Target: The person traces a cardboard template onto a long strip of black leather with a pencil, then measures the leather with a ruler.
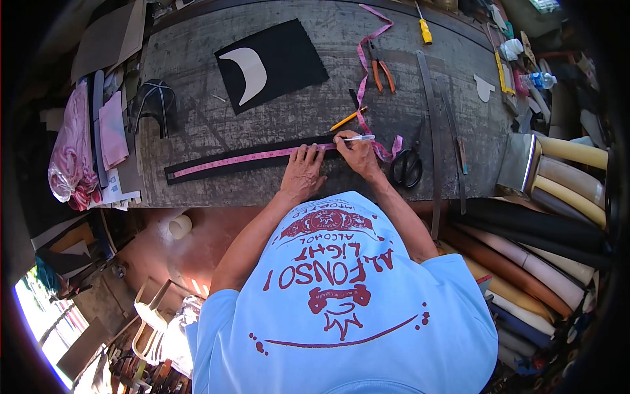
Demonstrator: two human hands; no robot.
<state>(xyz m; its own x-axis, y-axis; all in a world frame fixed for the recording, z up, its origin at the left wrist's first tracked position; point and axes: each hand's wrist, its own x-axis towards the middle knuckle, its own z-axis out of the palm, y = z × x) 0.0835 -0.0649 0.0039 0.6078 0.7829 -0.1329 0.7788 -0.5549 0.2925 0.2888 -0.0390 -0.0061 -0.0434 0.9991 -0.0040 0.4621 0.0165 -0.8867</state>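
A long black strip [262, 164] lies across the front of the dark worktable, with a pink measuring tape [230, 159] stretched along it. My left hand [304, 172] rests flat on the tape and strip, fingers extended and slightly apart. Just to its right, my right hand [358, 155] pinches a white pen [358, 138] at the strip's right end. Beyond that hand the tape curls and runs up to the table's far side. A yellow pencil [348, 119] lies just above my right hand, and black scissors [407, 167] are to its right.
A black sheet [289, 65] carries a cream crescent piece [252, 73]. Orange-handled pliers [382, 75], a yellow screwdriver [425, 31] and a long metal ruler [431, 131] lie farther right. Rolls of material [518, 262] stand beside the table, and a plastic-wrapped bundle [72, 151] sits left.
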